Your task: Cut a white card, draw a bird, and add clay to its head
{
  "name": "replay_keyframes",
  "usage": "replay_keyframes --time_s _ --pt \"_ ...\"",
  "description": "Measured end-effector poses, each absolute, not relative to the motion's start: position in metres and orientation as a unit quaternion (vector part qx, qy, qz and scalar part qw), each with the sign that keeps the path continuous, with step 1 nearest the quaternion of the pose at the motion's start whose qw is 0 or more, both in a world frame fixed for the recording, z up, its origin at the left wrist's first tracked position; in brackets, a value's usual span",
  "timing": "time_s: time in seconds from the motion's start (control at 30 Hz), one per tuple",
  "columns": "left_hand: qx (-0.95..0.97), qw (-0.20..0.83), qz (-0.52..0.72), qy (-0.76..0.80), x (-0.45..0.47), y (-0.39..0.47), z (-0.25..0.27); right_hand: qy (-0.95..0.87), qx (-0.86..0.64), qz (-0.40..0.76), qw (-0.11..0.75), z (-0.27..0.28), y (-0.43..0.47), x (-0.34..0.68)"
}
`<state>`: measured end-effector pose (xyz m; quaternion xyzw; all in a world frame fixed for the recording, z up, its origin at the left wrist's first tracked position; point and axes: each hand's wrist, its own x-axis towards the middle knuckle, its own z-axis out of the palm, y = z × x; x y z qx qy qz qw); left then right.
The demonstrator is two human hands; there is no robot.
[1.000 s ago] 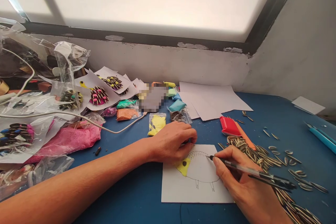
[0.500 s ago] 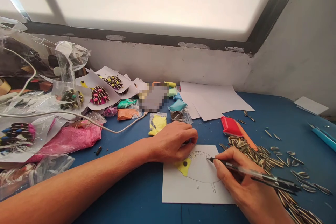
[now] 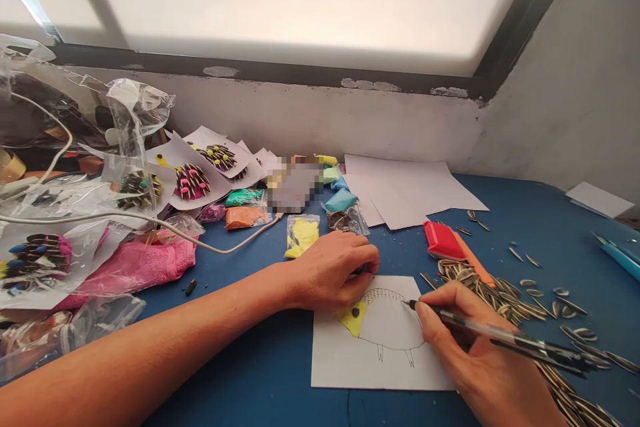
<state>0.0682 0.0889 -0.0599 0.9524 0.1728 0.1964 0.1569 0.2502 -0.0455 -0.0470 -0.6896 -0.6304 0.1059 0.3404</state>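
Observation:
On a sheet of white paper (image 3: 345,363) there is an outlined animal with a rounded body, two thin legs and a yellow head (image 3: 355,320) with a dark eye. Short dark marks run along the top of its back. My right hand (image 3: 480,347) grips a black pen (image 3: 505,335), its tip touching the drawing near the upper right of the body. My left hand (image 3: 335,267) rests on the paper's upper left corner, fingers curled in. Whatever those fingers hold, if anything, is hidden.
Sunflower seeds (image 3: 505,297) lie scattered right, by a red packet (image 3: 444,240) and an orange strip (image 3: 475,257). Behind are bags of coloured clay (image 3: 303,235) and blank sheets (image 3: 415,187). At left are seed-covered paper pieces (image 3: 190,181), a pink cloth (image 3: 150,260) and a white cable (image 3: 165,223).
The pen tip and my right hand have shifted slightly right along the animal's back. My left hand stays on the paper. The whole view has moved a little.

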Motion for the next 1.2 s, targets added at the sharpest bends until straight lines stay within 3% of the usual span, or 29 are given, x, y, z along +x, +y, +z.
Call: replay_keyframes --time_s 0.7,0.9,1.2 --pt "0.95 0.169 0.201 0.169 0.069 0.089 -0.059 -0.656 -0.675 0.096 0.324 -0.046 -0.044 0.253" --pt "0.952 0.165 0.197 0.169 0.068 0.088 -0.058 -0.589 -0.7 0.114 0.388 -0.043 -0.049 0.242" --pt "0.954 0.148 0.201 0.167 0.069 0.09 -0.061 -0.649 -0.648 0.117 0.381 -0.038 -0.049 0.242"
